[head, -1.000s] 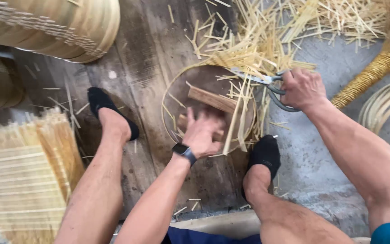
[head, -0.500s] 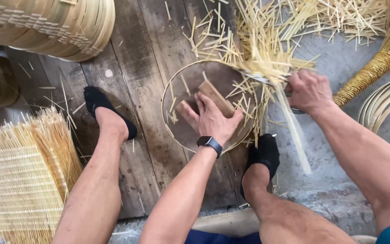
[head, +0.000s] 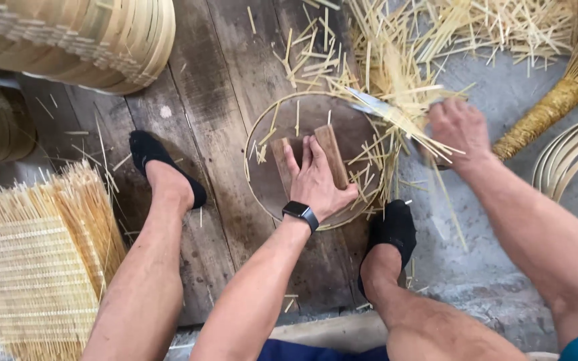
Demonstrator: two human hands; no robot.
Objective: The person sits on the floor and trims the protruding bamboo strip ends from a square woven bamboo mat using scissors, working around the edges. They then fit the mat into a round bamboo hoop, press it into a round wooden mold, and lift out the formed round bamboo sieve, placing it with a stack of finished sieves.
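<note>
A round bamboo hoop (head: pixel 257 130) with a dark disc inside lies on the wooden planks between my feet. My left hand (head: pixel 316 180), with a black watch on its wrist, presses flat on two short wooden blocks (head: pixel 332 152) laid on the disc. My right hand (head: pixel 459 130) is at the hoop's right rim, blurred, gripping metal shears (head: pixel 369 103) whose blade points left over the rim. Thin bamboo strips (head: pixel 396 134) stick out past the rim under the blade.
A stack of bamboo steamer baskets (head: pixel 88 40) is at the top left, and a woven bamboo mat (head: pixel 28 267) at the bottom left. A broom (head: pixel 556 100) and bamboo hoops (head: pixel 570 167) lie at the right. Cut strips (head: pixel 490 27) litter the floor. My feet wear black shoes (head: pixel 162 167).
My left hand has slid up and turned the wooden blocks from crosswise to lengthwise on the disc. My right hand with the shears has shifted along the rim, and a long strip has dropped away.
</note>
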